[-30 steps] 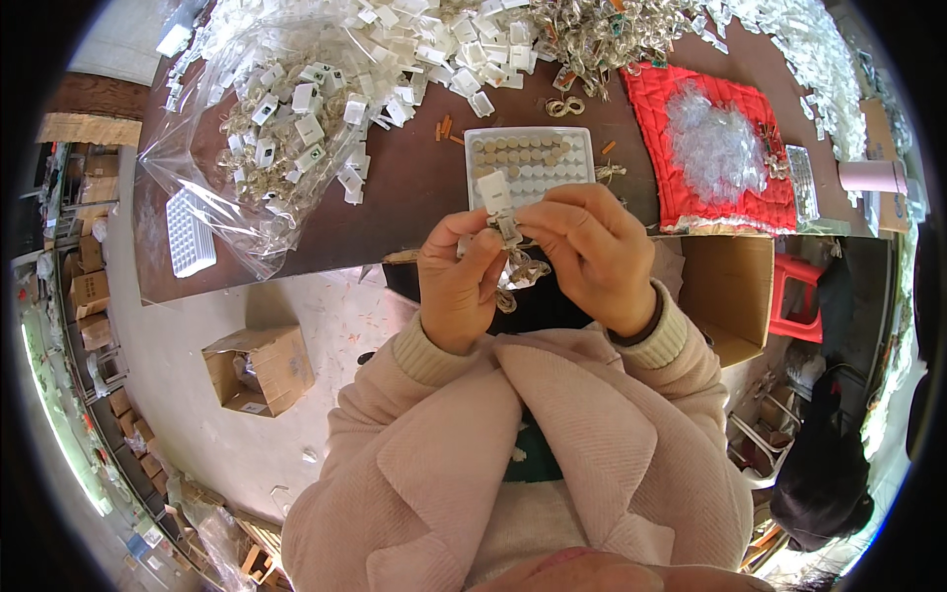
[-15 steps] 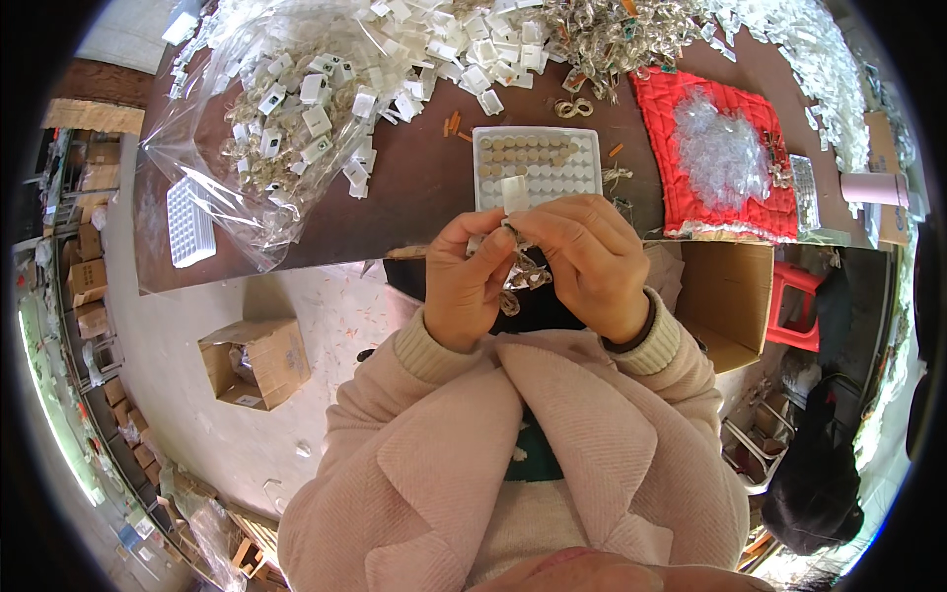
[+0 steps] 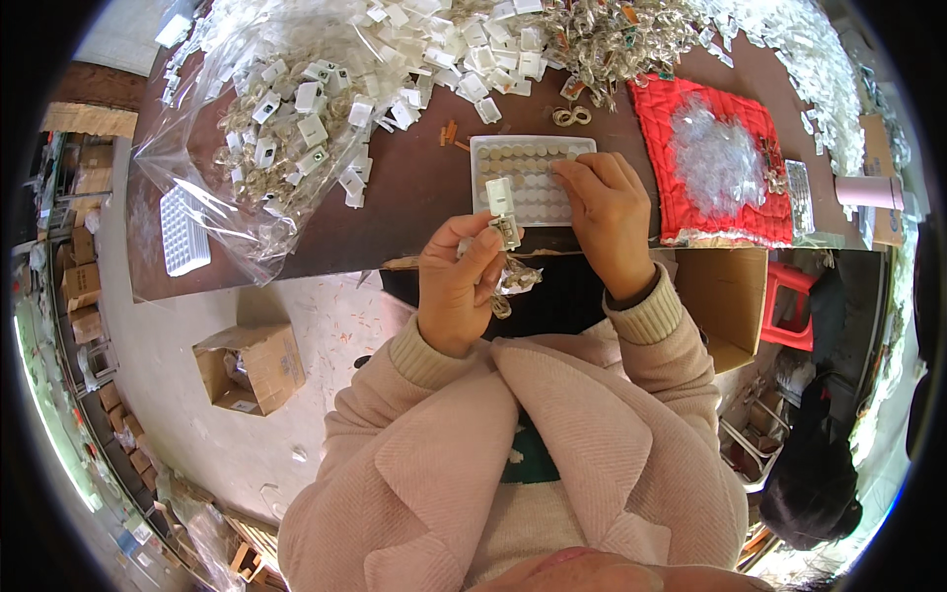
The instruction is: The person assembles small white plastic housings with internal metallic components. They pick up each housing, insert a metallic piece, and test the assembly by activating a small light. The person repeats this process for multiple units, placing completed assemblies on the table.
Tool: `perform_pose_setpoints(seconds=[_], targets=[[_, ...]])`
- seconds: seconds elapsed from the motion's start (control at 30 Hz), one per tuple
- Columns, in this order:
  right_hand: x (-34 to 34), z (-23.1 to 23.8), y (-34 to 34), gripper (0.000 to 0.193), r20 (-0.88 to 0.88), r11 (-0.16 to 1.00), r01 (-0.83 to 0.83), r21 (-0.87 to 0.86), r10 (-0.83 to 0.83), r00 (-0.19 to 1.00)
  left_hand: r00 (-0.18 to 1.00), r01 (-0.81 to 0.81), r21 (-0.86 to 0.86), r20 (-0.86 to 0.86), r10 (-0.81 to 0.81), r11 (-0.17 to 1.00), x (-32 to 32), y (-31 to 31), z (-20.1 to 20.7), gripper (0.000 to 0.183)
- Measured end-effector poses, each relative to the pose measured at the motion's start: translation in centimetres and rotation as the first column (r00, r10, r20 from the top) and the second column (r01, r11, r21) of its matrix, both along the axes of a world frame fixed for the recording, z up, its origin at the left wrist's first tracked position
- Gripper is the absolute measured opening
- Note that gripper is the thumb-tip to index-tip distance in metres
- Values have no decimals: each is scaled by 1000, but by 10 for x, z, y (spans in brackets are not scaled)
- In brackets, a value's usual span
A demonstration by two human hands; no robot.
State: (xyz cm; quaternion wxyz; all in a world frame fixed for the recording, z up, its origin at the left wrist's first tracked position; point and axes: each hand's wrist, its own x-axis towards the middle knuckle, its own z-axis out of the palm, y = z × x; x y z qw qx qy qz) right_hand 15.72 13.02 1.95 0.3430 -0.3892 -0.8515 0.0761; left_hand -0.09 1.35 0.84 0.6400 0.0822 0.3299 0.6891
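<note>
My left hand (image 3: 456, 286) grips a small white battery case (image 3: 500, 197) between thumb and fingers; its lid stands open. A coiled bundle of thin wire (image 3: 517, 278) in clear wrap hangs below the case, beside the fingers. My right hand (image 3: 614, 225) reaches over the right side of a white tray (image 3: 475, 197), its thumb and fingertips pinched together at the round cells. Whatever lies in that pinch is hidden. Rows of flat round button cells (image 3: 513, 154) fill the tray's pockets, some tan and others paler.
White cases (image 3: 483, 59) and wire bundles (image 3: 631, 49) are heaped along the far side. A clear bag (image 3: 286, 197) of cased wires lies left, near another white tray (image 3: 183, 232). Red cloth (image 3: 681, 217) bearing clear plastic pieces lies right. Cardboard boxes (image 3: 266, 370) stand below the table.
My right hand has left the case and moved up and right to the tray. The left hand keeps hold of the case, whose open inside now shows.
</note>
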Motion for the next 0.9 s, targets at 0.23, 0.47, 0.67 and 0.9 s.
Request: perform_pose_setpoints(seconds=[0.23,0.47,0.67,0.9], targets=[[-5,33,-38,17,-339,951,-211,-226,126,932,1000,-7,-39,-24,6,999,6,-6,4,16],[-13,48,-44,16,-329,939,-282,-195,209,921,998,-46,-74,-42,43,996,10,-9,-7,14],[-6,50,-49,22,-330,933,-341,-113,289,899,979,2,-49,-202,-12,999,9,-9,-28,10],[0,44,-67,22,-384,928,-343,-146,267,884,997,31,-46,-64,-34,998,7,-19,-6,18]])
